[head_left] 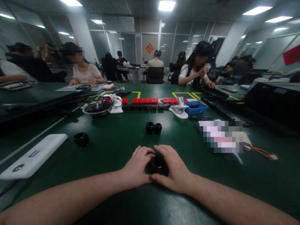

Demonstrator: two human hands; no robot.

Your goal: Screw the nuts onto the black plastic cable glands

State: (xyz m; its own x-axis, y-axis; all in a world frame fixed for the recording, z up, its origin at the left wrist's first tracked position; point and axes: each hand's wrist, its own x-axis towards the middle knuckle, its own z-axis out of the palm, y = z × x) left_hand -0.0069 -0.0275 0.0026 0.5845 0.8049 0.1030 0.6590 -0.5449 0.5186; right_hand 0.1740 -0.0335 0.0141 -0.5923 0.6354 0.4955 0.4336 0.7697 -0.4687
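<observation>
On the green table in front of me stands a glossy black ring-shaped roll (157, 165) with a hole in its top. My left hand (140, 165) curves around its left side, thumb at the near edge and fingers at the far edge. From the right, my right hand (174, 168) wraps it the same way, so the two hands ring it and partly hide it. Farther out, a larger black roll (150, 127) and a smaller black roll (158, 128) touch side by side. Another black roll (81, 139) lies tilted to the left.
A white flat device (35, 156) lies at left. Across the table are a metal bowl (97, 109), white clips (179, 109), red socket strips (145, 100) and a blue tray (197, 107). A blurred-out package (220, 136) lies right. Two people sit opposite.
</observation>
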